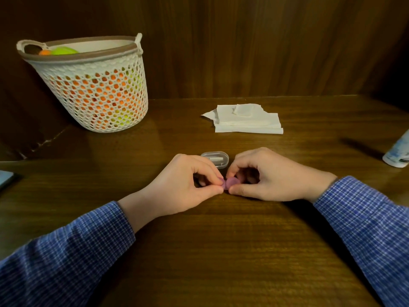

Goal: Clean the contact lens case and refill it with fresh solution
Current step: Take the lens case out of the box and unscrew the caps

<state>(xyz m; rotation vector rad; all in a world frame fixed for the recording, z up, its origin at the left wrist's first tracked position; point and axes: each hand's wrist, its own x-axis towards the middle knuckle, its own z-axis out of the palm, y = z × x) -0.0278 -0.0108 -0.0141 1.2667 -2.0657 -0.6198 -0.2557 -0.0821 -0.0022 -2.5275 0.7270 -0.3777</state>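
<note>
At the far left edge a grey-blue flat object (5, 177) pokes into view on the wooden table (221, 251); what it is cannot be told. Behind it stands one white mesh basket (95, 85) with a brown rim, orange and yellow-green items showing through its holes. Two blue checked sleeves reach in from below. The left hand (183, 191) pinches the left side of the small purple contact lens case (230, 182) between thumb and forefinger; the right hand (267, 173) pinches its right side the same way, the fingertips almost meeting. The case sits low, at or just above the tabletop, mid-table. Just behind the fingers lies one clear oval container (215, 158) with something white inside. Farther back, one stack of white paper tissues (245, 119) lies flat. At the right edge one white bottle (398, 151) is partly cut off; its blue-printed label is too blurred to read.
</note>
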